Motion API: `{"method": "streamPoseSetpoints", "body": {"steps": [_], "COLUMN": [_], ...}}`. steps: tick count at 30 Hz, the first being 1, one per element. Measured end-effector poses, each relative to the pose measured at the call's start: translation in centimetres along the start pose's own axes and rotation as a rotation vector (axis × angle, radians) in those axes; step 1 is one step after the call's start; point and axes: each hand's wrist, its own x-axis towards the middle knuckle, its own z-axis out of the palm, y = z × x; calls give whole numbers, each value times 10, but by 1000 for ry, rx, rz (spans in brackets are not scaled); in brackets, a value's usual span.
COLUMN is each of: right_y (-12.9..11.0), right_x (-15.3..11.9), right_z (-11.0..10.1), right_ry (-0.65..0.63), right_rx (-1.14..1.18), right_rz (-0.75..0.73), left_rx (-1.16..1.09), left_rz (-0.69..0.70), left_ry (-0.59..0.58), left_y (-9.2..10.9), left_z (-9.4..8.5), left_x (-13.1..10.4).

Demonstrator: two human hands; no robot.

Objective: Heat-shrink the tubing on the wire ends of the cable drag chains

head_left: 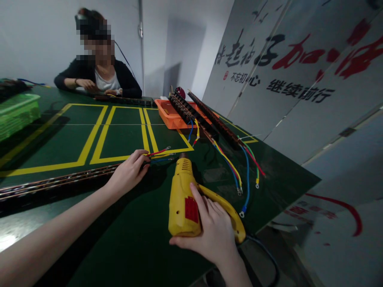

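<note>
My right hand (212,223) is wrapped round a yellow heat gun (180,195) with a red label. Its metal nozzle (183,156) points away from me, close to the wire ends on its left. Between the fingers of my left hand (131,169) are several wires (158,153), red, yellow and blue, with ring terminals at their tips. They come out of a long black strip (74,179) with copper-coloured bars, which lies on the table to the left. Part of the wires is hidden behind my fingers.
An orange basket (172,121) bears more black strips (220,121), their coloured wires (245,179) hanging over the green table (119,247). At the far left stands a green basket (22,113). A person (98,75) sits across the table. The gun's cord (269,259) drops past the table edge.
</note>
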Motion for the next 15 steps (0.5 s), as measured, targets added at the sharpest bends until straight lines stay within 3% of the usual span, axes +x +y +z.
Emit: {"method": "streamPoseSetpoints", "body": {"steps": [6, 15], "right_y": [-9, -47], "right_x": [-5, -13], "right_z": [5, 14], "right_ry": [-3, -8], "right_rx": [-11, 65], "right_rz": [-55, -195], "left_rx": [17, -2], "left_rz": [12, 9], "left_ry": [7, 10], "left_y": [0, -1], "left_z": [0, 2], "left_x": [2, 1]}}
